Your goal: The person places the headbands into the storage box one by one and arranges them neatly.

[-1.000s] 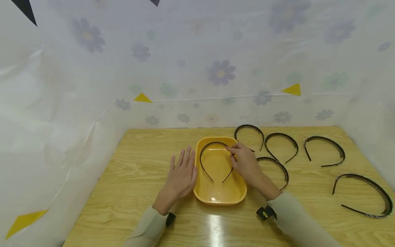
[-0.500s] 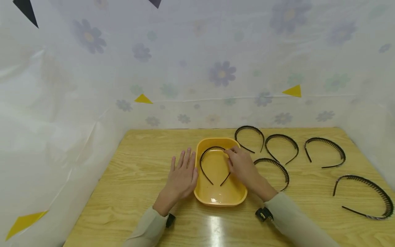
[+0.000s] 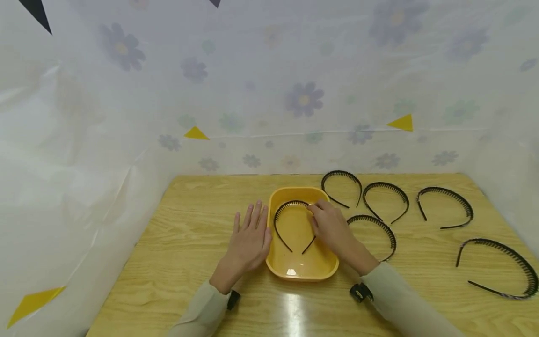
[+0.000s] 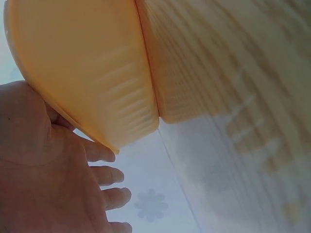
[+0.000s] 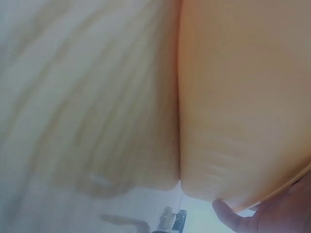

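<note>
A black toothed headband [image 3: 278, 228] is in the yellow plastic basin [image 3: 301, 276], its curve toward the far end and its two tips toward me. My right hand [image 3: 334, 229] reaches over the basin's right rim and pinches the right side of the headband, hiding part of it. Held straight, the fingers of my left hand [image 3: 248, 241] lie along the left rim. In the left wrist view the thumb side of the left hand [image 4: 53, 165] meets the rim from outside. At the lower corner of the right wrist view, the right hand [image 5: 286, 211] overlaps the rim.
Several more black headbands lie on the wooden table [image 3: 189, 224] to the right. One headband [image 3: 375, 220] is close by my right forearm, another [image 3: 340, 173] behind the basin's far right corner, and one [image 3: 524, 267] far right. A flowered white sheet [image 3: 252, 93] hangs behind.
My right hand has moved slightly left and lowered the headband, which sits nearer to me in the basin. Over the last half second little moves; the left hand stays at the rim.
</note>
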Tool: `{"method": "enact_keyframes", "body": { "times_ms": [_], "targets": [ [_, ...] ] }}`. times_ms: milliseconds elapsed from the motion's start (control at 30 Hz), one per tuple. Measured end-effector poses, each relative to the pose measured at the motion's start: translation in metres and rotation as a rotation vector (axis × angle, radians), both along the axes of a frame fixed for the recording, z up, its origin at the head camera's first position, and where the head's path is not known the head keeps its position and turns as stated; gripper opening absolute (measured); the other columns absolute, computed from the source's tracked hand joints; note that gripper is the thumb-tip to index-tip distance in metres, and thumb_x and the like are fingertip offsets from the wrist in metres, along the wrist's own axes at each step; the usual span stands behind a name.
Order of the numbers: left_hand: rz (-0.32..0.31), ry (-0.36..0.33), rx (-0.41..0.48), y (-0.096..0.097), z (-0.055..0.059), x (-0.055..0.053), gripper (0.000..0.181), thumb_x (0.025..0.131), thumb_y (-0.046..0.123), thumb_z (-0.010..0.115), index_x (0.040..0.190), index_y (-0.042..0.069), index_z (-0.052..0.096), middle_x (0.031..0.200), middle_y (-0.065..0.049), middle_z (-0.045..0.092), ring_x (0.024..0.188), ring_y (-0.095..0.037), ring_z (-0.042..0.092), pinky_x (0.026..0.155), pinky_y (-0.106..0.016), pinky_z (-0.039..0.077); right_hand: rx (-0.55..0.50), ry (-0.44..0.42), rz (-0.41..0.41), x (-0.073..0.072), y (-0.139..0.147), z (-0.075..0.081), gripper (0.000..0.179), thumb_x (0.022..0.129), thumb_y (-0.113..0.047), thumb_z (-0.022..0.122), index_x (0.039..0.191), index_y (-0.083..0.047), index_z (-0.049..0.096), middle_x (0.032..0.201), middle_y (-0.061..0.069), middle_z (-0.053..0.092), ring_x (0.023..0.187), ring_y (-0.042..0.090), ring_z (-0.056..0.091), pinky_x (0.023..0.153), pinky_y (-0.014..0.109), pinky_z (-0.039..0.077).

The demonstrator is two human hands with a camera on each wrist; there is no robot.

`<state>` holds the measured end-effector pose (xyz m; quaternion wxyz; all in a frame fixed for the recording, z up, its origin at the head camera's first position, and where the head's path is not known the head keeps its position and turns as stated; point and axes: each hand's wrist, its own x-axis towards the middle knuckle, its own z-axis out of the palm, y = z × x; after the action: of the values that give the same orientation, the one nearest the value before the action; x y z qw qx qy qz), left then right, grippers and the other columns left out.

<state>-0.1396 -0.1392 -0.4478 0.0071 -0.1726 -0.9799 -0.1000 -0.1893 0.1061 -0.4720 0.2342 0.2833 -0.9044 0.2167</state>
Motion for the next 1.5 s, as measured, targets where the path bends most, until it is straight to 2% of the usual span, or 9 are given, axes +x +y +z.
{"method": "enact_keyframes", "body": {
  "times_ms": [367,600,833,1033,1300,1500],
  "targets": [
    [0.006,-0.017,-0.015,0.0,0.001,-0.001,0.06,0.112,0.032,0.024,0.166,0.009,0.01,0.172,-0.01,0.002,0.157,-0.03,0.0,0.122,-0.061,0.001,0.016,0.016,-0.003,0.0,-0.001,0.0,0.015,0.086,0.01,0.073,0.101,0.006,0.075,0.092,0.019,0.067,0.081,0.033,0.065,0.069,0.046,0.056],
    [0.002,-0.008,-0.003,0.0,0.0,0.0,0.06,0.112,0.032,0.025,0.165,0.008,0.012,0.172,-0.013,0.006,0.157,-0.032,0.002,0.122,-0.063,0.003,0.003,0.0,-0.018,0.0,-0.002,-0.002,0.011,0.088,0.006,0.074,0.099,0.005,0.075,0.093,0.02,0.067,0.08,0.033,0.064,0.066,0.047,0.055],
    [0.008,-0.019,0.004,0.0,0.001,0.0,0.06,0.112,0.033,0.025,0.166,0.009,0.011,0.172,-0.011,0.004,0.157,-0.032,0.001,0.121,-0.063,0.002,-0.031,0.055,-0.005,-0.001,0.0,-0.002,0.015,0.085,0.005,0.078,0.1,0.004,0.077,0.095,0.018,0.068,0.081,0.033,0.065,0.07,0.046,0.055],
    [0.013,-0.025,0.015,0.001,0.0,0.001,0.06,0.112,0.032,0.026,0.166,0.01,0.011,0.172,-0.01,0.001,0.157,-0.032,-0.001,0.121,-0.064,0.0,-0.09,0.033,0.017,0.003,0.004,0.005,0.019,0.084,0.002,0.08,0.103,0.003,0.077,0.101,0.017,0.069,0.089,0.034,0.066,0.076,0.046,0.057],
    [0.013,-0.017,0.014,0.003,0.001,0.001,0.06,0.112,0.032,0.026,0.166,0.009,0.012,0.172,-0.012,0.002,0.157,-0.034,-0.001,0.121,-0.065,0.001,-0.14,-0.033,-0.022,0.013,0.018,0.023,0.028,0.083,0.001,0.082,0.11,0.002,0.077,0.112,0.016,0.068,0.106,0.036,0.063,0.088,0.05,0.054],
    [0.014,-0.007,0.02,0.002,-0.001,0.002,0.059,0.112,0.031,0.027,0.166,0.008,0.014,0.172,-0.012,0.003,0.157,-0.035,0.002,0.121,-0.065,0.002,-0.189,-0.03,-0.037,0.022,0.028,0.03,0.029,0.082,0.003,0.082,0.111,0.001,0.077,0.112,0.016,0.068,0.107,0.037,0.062,0.084,0.05,0.056]
  ]
}}
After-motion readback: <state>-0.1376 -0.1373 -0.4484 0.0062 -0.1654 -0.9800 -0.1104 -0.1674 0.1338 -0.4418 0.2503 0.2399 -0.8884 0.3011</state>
